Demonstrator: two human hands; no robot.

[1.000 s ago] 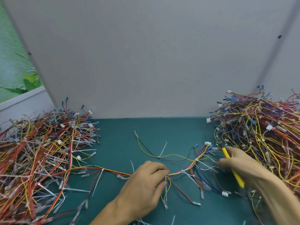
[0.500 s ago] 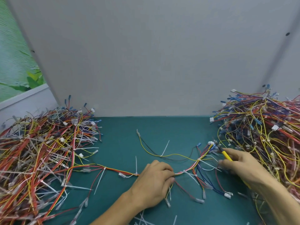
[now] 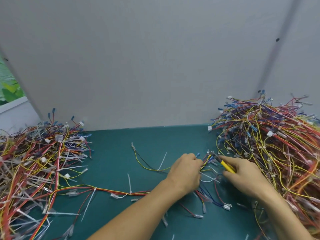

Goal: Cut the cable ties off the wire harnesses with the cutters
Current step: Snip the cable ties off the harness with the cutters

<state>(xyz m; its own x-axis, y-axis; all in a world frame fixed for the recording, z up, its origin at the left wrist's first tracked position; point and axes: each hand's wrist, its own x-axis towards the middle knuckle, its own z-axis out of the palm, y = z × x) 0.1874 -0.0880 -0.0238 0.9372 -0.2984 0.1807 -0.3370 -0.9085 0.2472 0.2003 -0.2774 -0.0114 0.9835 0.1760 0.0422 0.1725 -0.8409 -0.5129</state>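
Harness: the harness in hand is lying across the middle of the table, its long axis running left to right, with its branched end fanning out between the two hands
Cable ties: one white cable tie is standing up from the trunk left of the left wrist, and a second tie is trailing toward the near edge; whether a tie is sitting in the bundle between the hands is too blurred to tell
Left hand: the left hand is curling its fingers round the branch wires, pinning them down
Cutters: the cutters are pointing up and left, their nose lying just beside the left fingertips among blue and yellow wires; whether the blades are parted cannot be told
Right hand: the right hand is gripping the yellow handles, so it is the nearer hand for any cut
Coming move: it is likely turning on the nose lying just right of the pinch, crosswise to the wires
Around: a left heap and a right heap of harnesses are crowding the side edges, under a grey back panel
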